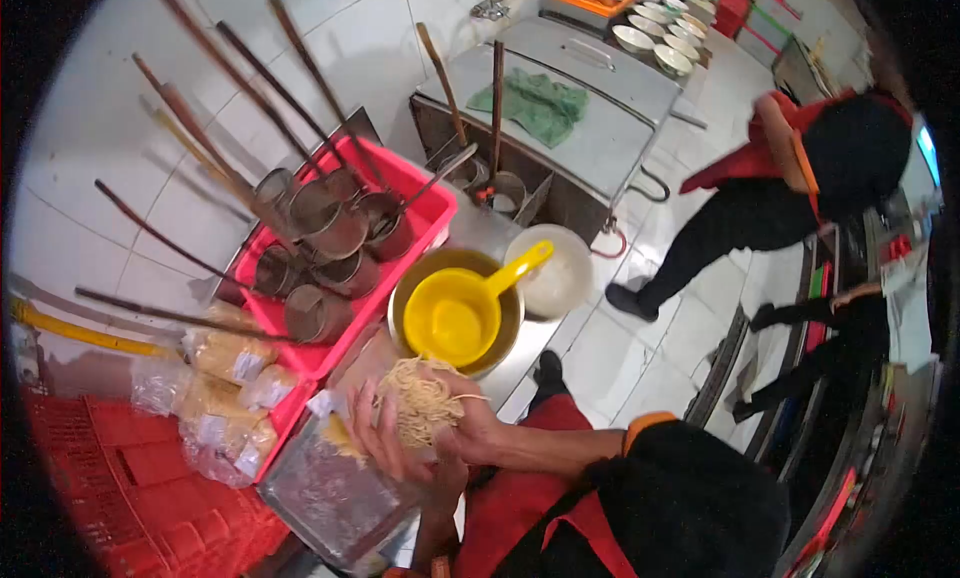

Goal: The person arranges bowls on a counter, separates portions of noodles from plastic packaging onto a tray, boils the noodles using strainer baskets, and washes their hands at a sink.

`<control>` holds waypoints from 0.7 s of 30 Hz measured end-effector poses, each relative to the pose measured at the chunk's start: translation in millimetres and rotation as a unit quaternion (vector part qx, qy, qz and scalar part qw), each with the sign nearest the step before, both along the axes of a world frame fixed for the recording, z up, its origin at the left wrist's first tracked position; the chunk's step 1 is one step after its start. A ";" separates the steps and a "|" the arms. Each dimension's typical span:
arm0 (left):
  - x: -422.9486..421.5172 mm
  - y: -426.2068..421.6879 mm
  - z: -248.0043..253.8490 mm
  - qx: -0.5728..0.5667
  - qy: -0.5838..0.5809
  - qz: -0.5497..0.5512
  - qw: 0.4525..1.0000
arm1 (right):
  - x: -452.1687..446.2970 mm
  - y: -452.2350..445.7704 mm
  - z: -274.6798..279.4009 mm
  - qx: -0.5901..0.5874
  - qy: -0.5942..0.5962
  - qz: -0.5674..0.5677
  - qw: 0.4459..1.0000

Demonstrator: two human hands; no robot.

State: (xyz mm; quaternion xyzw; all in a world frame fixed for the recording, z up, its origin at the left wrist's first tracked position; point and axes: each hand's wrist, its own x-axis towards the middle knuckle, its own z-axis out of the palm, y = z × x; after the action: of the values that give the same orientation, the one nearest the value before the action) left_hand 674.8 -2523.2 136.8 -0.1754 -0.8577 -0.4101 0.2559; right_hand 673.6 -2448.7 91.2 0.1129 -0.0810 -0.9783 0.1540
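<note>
A loose bundle of pale yellow noodles sits between my two hands, above the near end of the metal counter. My left hand is on its left side, fingers bent round it. On the other side, my right hand closes on the noodles, its fingers partly hidden. Just beyond them, a yellow dipper rests in a round metal pot. More noodles lie left of my hand, by a metal tray.
Long-handled strainers fill a pink basket. Bagged noodles lie near a red crate. A white bowl stands beside the pot. Beyond is a metal cooker with a green cloth. Two people stand to the right.
</note>
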 end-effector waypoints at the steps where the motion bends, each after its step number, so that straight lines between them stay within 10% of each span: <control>1: -2.9 24.6 0.2 0.031 0.018 -0.042 0.998 | -3.7 33.3 4.1 0.056 0.010 -0.042 0.997; 21: -100.6 66.7 -15.4 0.192 0.034 0.270 0.943 | -95.4 381.7 7.1 0.141 -0.081 -0.247 0.955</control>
State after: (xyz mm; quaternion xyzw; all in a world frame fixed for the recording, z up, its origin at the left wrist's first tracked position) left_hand 574.3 -2456.5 121.4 0.1013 -0.7685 -0.4766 0.4147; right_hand 578.2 -2066.9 98.2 0.1888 0.0202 -0.9748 -0.1173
